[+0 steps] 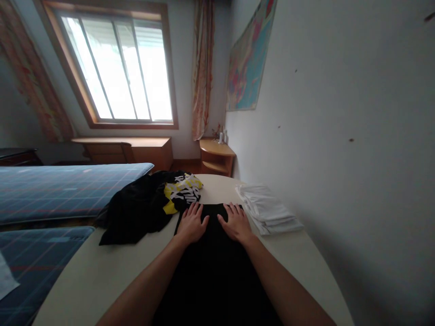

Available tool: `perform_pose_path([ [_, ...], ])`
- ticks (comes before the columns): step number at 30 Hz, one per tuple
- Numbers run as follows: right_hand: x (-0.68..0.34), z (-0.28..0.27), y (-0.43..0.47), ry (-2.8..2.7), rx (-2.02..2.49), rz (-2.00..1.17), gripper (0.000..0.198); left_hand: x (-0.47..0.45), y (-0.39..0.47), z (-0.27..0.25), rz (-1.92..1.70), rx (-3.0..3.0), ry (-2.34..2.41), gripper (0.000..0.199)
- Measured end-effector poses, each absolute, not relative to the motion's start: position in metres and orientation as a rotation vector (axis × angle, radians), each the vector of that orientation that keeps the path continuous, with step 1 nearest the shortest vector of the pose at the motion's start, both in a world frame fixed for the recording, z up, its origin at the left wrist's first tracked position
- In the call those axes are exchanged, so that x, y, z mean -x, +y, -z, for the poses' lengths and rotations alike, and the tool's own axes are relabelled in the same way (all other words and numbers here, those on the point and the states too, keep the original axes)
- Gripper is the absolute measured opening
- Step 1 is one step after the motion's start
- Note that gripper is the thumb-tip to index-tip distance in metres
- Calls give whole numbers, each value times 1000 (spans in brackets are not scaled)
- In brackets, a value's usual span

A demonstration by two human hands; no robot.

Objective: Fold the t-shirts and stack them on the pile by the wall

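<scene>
A black garment lies flat and lengthwise on the pale round table, its far edge straight and its near end running out of view at the bottom. On its far left part rests my left hand, palm down with the fingers stretched out. My right hand lies flat in the same way at the far right part. Neither hand grips the cloth. Left of the garment is a crumpled heap of black clothing with a yellow and white print. Folded white cloth lies to the right.
A bare wall runs close along the table's right side. Blue plaid mattresses stand at the left. Beyond the table are a wooden desk, a small corner shelf and a window with curtains.
</scene>
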State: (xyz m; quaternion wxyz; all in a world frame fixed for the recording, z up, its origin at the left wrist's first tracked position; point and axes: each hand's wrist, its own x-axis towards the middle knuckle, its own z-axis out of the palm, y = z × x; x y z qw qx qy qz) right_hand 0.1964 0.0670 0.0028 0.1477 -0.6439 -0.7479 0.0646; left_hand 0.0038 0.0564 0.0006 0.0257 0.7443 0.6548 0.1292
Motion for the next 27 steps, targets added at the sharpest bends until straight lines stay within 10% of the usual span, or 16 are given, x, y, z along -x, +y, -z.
perform_pose_path([
  [27,-228,-49,114,-2311,1766,-281,31,42,103,-63,-155,-2471,1853,34],
])
